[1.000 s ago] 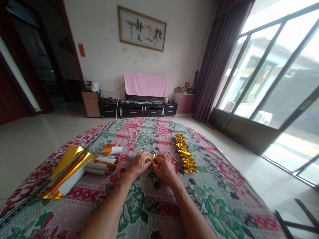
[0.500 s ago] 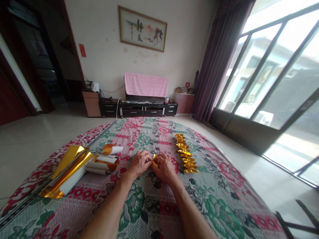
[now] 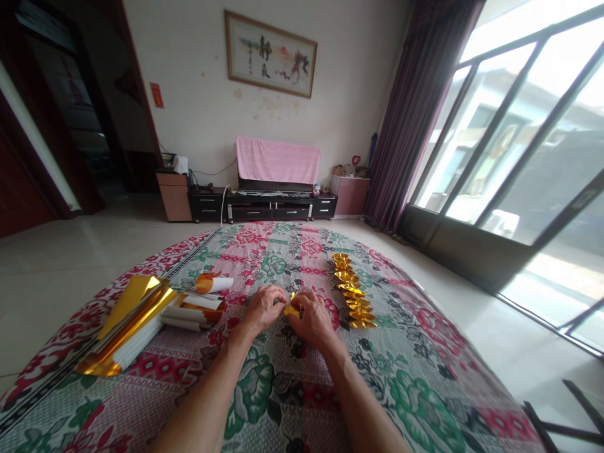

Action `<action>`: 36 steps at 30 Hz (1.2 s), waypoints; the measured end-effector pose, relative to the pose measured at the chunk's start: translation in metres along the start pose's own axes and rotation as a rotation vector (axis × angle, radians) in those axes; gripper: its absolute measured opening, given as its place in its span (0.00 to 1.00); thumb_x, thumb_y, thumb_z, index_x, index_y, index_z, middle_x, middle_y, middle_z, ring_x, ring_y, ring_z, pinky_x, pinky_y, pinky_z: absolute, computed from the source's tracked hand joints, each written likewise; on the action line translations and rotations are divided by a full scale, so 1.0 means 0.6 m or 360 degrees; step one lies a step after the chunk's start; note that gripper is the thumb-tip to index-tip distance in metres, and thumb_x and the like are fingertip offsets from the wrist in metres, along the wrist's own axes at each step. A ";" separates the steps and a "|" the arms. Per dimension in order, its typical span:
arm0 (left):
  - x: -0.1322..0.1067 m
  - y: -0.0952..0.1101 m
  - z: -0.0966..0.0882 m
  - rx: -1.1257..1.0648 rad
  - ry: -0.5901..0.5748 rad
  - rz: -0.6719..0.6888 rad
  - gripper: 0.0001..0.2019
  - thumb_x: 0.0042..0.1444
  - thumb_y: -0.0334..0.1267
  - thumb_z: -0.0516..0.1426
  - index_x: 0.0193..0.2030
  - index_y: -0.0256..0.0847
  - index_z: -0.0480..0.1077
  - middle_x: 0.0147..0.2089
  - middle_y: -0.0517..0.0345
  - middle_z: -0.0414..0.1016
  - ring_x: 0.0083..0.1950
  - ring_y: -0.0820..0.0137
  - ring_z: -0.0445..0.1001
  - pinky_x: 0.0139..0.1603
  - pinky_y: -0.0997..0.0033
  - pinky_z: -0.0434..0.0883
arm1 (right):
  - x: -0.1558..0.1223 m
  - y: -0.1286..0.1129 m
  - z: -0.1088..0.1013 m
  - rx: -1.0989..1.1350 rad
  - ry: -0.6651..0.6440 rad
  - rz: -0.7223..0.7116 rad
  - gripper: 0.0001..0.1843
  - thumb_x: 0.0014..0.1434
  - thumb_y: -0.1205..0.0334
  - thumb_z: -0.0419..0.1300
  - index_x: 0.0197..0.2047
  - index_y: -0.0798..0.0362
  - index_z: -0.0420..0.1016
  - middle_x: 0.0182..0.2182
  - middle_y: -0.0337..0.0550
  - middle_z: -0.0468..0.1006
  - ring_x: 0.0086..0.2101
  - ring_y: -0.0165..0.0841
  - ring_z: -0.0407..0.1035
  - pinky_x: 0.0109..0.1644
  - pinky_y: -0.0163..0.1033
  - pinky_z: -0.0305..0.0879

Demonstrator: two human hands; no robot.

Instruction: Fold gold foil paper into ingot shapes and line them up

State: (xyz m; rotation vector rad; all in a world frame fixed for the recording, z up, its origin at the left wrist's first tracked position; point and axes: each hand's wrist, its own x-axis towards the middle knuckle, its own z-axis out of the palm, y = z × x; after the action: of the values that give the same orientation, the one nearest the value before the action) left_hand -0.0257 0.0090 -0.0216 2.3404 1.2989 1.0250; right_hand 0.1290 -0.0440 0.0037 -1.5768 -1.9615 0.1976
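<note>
A small folded piece of gold foil paper (image 3: 292, 311) is between my hands at the middle of the table, mostly covered by fingers. My right hand (image 3: 312, 318) pinches it from the right, thumb toward the left. My left hand (image 3: 267, 308) has curled fingers, with thumb and fingertips closed at the paper's left end. To the right of my hands, a row of finished-looking folded gold foil pieces (image 3: 356, 293), pointed at both ends, runs away from me. Left of my hands lie loose rolled gold-and-white sheets (image 3: 192, 313) beside a larger stack of gold foil paper (image 3: 136, 324).
A flowered cloth (image 3: 250, 390) covers the round table. Past the table stands a low black cabinet (image 3: 268, 207) with a pink cloth (image 3: 277, 160) above it. Dark stool or chair legs (image 3: 566, 421) show at the lower right, near the large windows (image 3: 514, 138).
My left thumb and fingers have shifted slightly left, showing a little more of the gold paper. The right hand, the row and the sheets stay in place.
</note>
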 end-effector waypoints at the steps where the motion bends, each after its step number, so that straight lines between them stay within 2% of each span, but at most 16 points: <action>1: 0.000 -0.001 0.002 0.0000 0.0010 -0.0008 0.05 0.48 0.29 0.56 0.29 0.41 0.73 0.41 0.58 0.75 0.44 0.67 0.70 0.50 0.62 0.64 | 0.000 0.000 0.000 -0.0002 -0.0003 -0.0002 0.05 0.50 0.62 0.58 0.33 0.50 0.73 0.37 0.42 0.71 0.39 0.33 0.65 0.45 0.36 0.56; 8: 0.006 -0.013 0.009 -0.0076 0.0023 -0.0051 0.06 0.47 0.28 0.56 0.28 0.41 0.73 0.41 0.57 0.76 0.44 0.68 0.71 0.50 0.65 0.66 | 0.002 0.007 0.009 -0.0018 0.0010 -0.0016 0.06 0.49 0.62 0.58 0.33 0.51 0.73 0.37 0.42 0.71 0.39 0.33 0.65 0.46 0.36 0.56; 18: 0.007 -0.023 0.006 -0.0150 -0.0018 -0.0024 0.15 0.44 0.22 0.49 0.29 0.42 0.74 0.40 0.59 0.77 0.44 0.70 0.72 0.50 0.67 0.67 | 0.002 0.009 0.010 -0.0030 0.0027 -0.0024 0.07 0.48 0.64 0.59 0.34 0.51 0.73 0.38 0.43 0.72 0.40 0.34 0.65 0.46 0.36 0.56; 22: -0.002 -0.013 0.004 -0.0115 0.0161 -0.0021 0.18 0.43 0.21 0.47 0.31 0.42 0.74 0.40 0.59 0.76 0.43 0.70 0.72 0.50 0.69 0.67 | 0.001 0.009 0.010 -0.0040 0.0040 -0.0033 0.08 0.48 0.63 0.59 0.34 0.51 0.73 0.39 0.43 0.72 0.40 0.35 0.65 0.46 0.36 0.56; 25: -0.009 0.004 -0.005 -0.0091 0.0304 0.0022 0.15 0.46 0.22 0.48 0.33 0.40 0.73 0.38 0.56 0.75 0.41 0.70 0.71 0.47 0.70 0.68 | 0.001 0.006 0.009 -0.0048 0.0052 -0.0068 0.06 0.50 0.64 0.58 0.34 0.51 0.73 0.39 0.43 0.73 0.40 0.34 0.65 0.47 0.36 0.56; 30: -0.019 0.033 -0.018 0.0069 0.0182 0.0133 0.08 0.47 0.27 0.53 0.31 0.40 0.72 0.33 0.55 0.72 0.39 0.68 0.69 0.44 0.69 0.67 | 0.006 0.009 0.007 -0.0028 0.0066 -0.0194 0.12 0.56 0.68 0.51 0.32 0.51 0.75 0.39 0.42 0.74 0.42 0.33 0.65 0.50 0.37 0.54; 36: -0.029 0.045 -0.023 0.0129 -0.0040 0.0168 0.09 0.46 0.28 0.54 0.33 0.41 0.72 0.35 0.56 0.71 0.41 0.67 0.68 0.45 0.69 0.66 | 0.011 0.019 0.008 0.0012 0.0049 -0.0168 0.13 0.53 0.72 0.50 0.33 0.51 0.75 0.41 0.42 0.74 0.41 0.32 0.65 0.48 0.37 0.56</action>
State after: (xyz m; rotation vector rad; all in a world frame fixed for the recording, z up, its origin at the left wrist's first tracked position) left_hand -0.0244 -0.0214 -0.0051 2.4977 1.2413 0.9879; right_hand 0.1353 -0.0334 -0.0035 -1.4588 -2.0117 0.1369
